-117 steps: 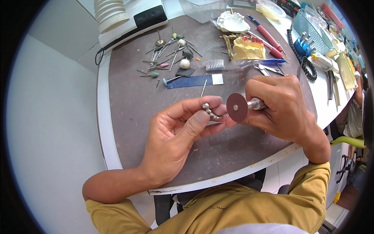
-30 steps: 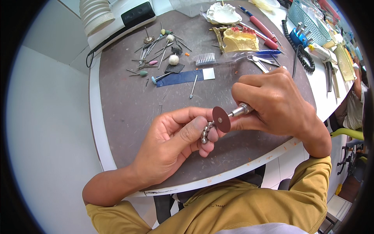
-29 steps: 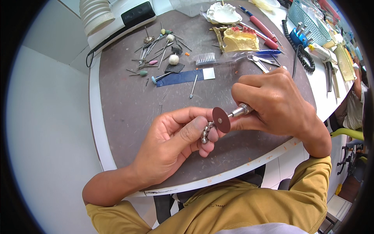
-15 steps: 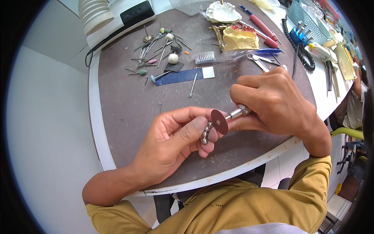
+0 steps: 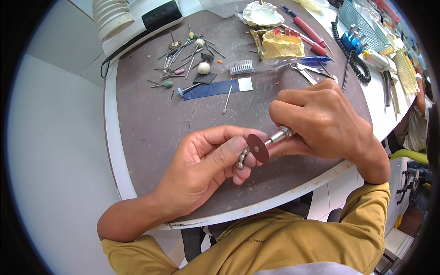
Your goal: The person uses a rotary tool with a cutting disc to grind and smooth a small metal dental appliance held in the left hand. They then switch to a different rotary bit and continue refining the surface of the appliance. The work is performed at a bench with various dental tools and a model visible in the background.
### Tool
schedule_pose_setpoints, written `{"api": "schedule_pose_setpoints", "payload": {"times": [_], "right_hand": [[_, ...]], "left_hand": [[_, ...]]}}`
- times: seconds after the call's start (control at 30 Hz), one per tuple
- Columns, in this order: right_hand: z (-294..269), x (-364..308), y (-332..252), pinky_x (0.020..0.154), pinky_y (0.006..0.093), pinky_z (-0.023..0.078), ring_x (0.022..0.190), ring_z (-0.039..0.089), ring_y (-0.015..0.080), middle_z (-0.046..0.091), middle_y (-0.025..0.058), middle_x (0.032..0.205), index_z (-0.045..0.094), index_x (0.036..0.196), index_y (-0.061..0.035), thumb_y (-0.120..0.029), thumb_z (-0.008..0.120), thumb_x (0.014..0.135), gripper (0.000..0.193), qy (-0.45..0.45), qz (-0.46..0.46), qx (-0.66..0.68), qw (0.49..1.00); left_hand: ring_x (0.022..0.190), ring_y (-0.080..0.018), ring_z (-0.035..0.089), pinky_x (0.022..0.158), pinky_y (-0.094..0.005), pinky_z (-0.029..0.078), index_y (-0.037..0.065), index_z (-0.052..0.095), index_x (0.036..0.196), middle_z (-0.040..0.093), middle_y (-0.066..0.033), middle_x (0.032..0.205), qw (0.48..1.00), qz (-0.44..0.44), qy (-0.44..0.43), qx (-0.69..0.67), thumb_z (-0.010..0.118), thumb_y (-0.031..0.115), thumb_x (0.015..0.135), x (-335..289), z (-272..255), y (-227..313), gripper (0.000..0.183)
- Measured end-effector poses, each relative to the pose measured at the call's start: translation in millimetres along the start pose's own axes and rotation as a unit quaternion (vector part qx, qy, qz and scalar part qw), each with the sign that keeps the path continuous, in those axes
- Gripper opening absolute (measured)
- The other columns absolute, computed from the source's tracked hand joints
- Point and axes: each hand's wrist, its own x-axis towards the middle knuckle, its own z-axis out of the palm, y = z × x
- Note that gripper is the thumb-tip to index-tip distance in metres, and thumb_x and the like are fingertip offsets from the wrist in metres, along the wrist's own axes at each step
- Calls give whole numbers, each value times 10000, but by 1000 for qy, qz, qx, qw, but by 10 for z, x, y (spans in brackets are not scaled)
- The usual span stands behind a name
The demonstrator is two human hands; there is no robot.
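My left hand pinches a small silver metal dental bridge, a curved row of rounded units, between thumb and fingers. Wrapped round a metal rotary handpiece is my right hand; the tool points left. On its tip sits a thin brown-red cutting disc, its flat face turned partly toward me. The disc's left edge lies at the upper end of the bridge and hides part of it; whether they touch I cannot tell. Some left fingertips are behind the disc.
Several burs and polishing tips lie at the back left, near a blue strip. A clear brush, a yellow dental model, a white cast and calipers sit farther back. A coiled black cable runs at right.
The disc has turned to show more of its face and shifted slightly left and down, covering more of the bridge's upper end. My left hand has barely moved.
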Motion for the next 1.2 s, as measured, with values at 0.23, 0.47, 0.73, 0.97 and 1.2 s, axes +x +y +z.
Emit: {"api": "schedule_pose_setpoints", "payload": {"times": [0.23,0.47,0.73,0.97,1.2], "right_hand": [[8,1,2,411,338,382,452,508,232,448,34,572,475,658,-82,-492,757,659,497,-4,-8,-6,1000],[16,-6,4,405,337,377,443,504,229,452,35,568,471,654,-79,-489,762,656,503,1,-7,-6,1000],[2,-1,-9,398,330,369,420,479,216,449,31,563,471,652,-78,-491,764,657,506,10,4,-9,1000],[11,-5,1,406,328,369,436,496,214,450,28,569,478,663,-80,-493,766,646,504,8,-5,-20,1000],[11,-4,10,406,328,368,435,489,220,450,29,568,475,664,-80,-494,768,640,508,8,-5,-15,1000]], "left_hand": [[719,-82,566,610,-203,440,1,575,1189,633,-53,859,1000,2,3,7,552,235,992,6,31,10,307],[720,-79,571,609,-203,444,2,577,1184,634,-49,852,1000,1,0,0,552,235,992,14,28,9,302],[712,-78,574,609,-206,448,0,575,1180,635,-47,845,1000,1,5,-7,554,232,991,12,18,0,301],[711,-77,570,616,-209,448,-1,572,1183,636,-47,854,1000,5,1,-6,557,234,989,18,26,-3,306],[718,-77,563,629,-214,447,1,568,1187,636,-48,865,1000,5,-3,-14,553,231,990,25,29,1,303]]}}
